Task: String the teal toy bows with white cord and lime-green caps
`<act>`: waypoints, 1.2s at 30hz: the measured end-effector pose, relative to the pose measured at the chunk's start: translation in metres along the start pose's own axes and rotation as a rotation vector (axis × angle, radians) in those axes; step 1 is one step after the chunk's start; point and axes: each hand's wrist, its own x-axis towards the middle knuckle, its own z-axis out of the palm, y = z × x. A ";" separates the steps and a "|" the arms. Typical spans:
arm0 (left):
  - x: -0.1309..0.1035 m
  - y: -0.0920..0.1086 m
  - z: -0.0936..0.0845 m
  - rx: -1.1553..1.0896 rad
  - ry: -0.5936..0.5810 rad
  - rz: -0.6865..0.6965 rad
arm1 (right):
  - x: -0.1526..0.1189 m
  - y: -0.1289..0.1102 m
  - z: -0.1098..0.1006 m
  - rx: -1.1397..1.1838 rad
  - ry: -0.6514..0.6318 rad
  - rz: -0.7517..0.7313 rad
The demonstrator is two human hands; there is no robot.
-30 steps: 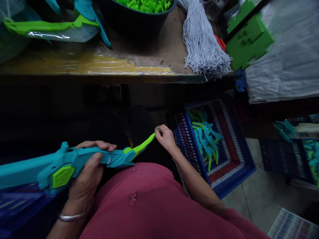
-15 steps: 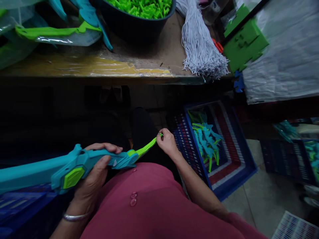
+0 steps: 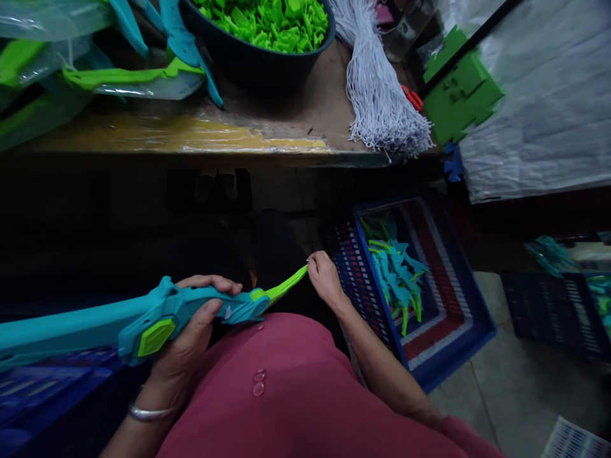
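Observation:
A long teal plastic toy piece (image 3: 95, 320) with a green hexagon lies across the left of the view, its narrower end pointing right. My left hand (image 3: 195, 324) is wrapped round its body, thumb on top and fingers behind. From its right end a thin lime green arm (image 3: 289, 284) sticks out, up and to the right. My right hand (image 3: 325, 277) pinches the tip of that arm, its fingers closed together; the very tip is hidden by the fingers.
A workbench edge (image 3: 210, 135) crosses above, bearing a dark tub (image 3: 267, 67) of green parts, a bundle of white strings (image 3: 377, 89) and bagged toy pieces (image 3: 138, 83). A blue crate (image 3: 442, 299) with teal and green parts stands at the right; another blue crate (image 3: 52, 407) is lower left.
The toy and my left hand have shifted slightly right in view. My right hand has closed further over the green arm's tip, and the bench sits a little lower in view.

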 end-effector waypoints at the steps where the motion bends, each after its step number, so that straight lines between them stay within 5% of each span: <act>1: 0.000 0.000 0.000 0.001 -0.004 0.004 | 0.000 0.000 0.000 0.016 0.002 0.000; 9: 0.008 -0.010 -0.015 -0.046 -0.086 -0.048 | 0.005 -0.020 -0.015 0.154 0.076 -0.008; 14: 0.005 -0.029 0.009 -0.031 -0.105 -0.123 | 0.021 -0.084 -0.026 0.434 -0.036 -0.128; 18: 0.008 -0.049 0.034 0.238 -0.033 -0.161 | 0.035 -0.139 -0.022 0.650 -0.144 -0.183; 22: 0.010 -0.052 0.042 0.236 0.012 -0.235 | 0.045 -0.158 -0.023 0.713 -0.188 -0.211; 26: -0.001 -0.060 0.037 0.211 -0.111 -0.304 | 0.059 -0.167 -0.032 0.722 -0.201 -0.250; 31: -0.012 -0.075 0.044 0.249 -0.325 -0.523 | 0.083 -0.220 -0.038 0.790 -0.323 -0.312; 36: 0.002 -0.046 0.059 0.497 -0.601 -0.374 | 0.086 -0.256 -0.039 0.747 -0.466 -0.347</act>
